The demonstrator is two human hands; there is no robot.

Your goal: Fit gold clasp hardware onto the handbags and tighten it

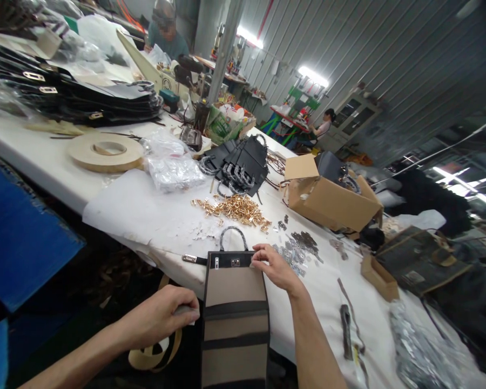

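Note:
A black and taupe handbag piece [235,286] with a looped handle [234,231] lies over the table's front edge, its lower part hanging toward me. Small metal fittings show on its black top band, and a strap with a metal plate [190,259] sticks out on the left. My right hand [273,265] has its thumb and fingertips pinched at the band's right end; what is between them is too small to name. Left of the bag, apart from it, my left hand [172,313] is closed around something small and pale, mostly hidden.
Behind the bag lie gold metal pieces [243,209], silver plates [294,256] and stacked black bag parts [243,162]. A cardboard box [332,202] stands right, a tape roll [105,151] left. A dark-handled tool [345,329] lies at the right. Two people sit farther back.

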